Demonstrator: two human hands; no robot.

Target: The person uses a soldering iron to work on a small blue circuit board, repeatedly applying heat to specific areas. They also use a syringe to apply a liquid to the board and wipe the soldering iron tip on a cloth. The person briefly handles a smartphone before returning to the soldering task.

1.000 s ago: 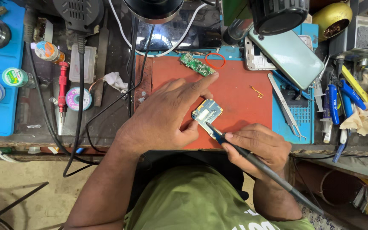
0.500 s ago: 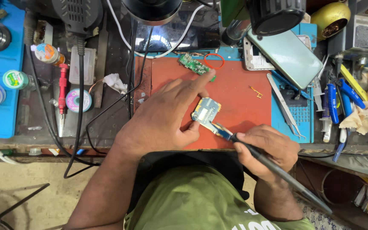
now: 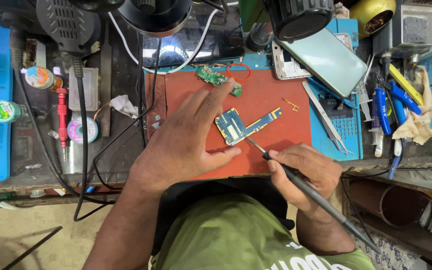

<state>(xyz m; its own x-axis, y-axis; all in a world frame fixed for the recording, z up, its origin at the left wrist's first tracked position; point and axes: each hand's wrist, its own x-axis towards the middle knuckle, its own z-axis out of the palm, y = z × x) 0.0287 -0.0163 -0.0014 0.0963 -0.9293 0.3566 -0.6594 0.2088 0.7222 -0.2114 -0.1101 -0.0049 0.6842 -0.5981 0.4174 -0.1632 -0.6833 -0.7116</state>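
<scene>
Red mat (image 3: 286,137), blue circuit board (image 3: 236,125) mid-mat, left hand (image 3: 186,145) spread beside, right hand (image 3: 308,172) gripping soldering iron (image 3: 296,180).

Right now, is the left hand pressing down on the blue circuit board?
No, the left hand hovers open beside the blue circuit board, which lies uncovered on the red mat.

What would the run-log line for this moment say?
left hand: open, beside blue circuit board | right hand: holds soldering iron, tip near board | surface: red mat
</scene>
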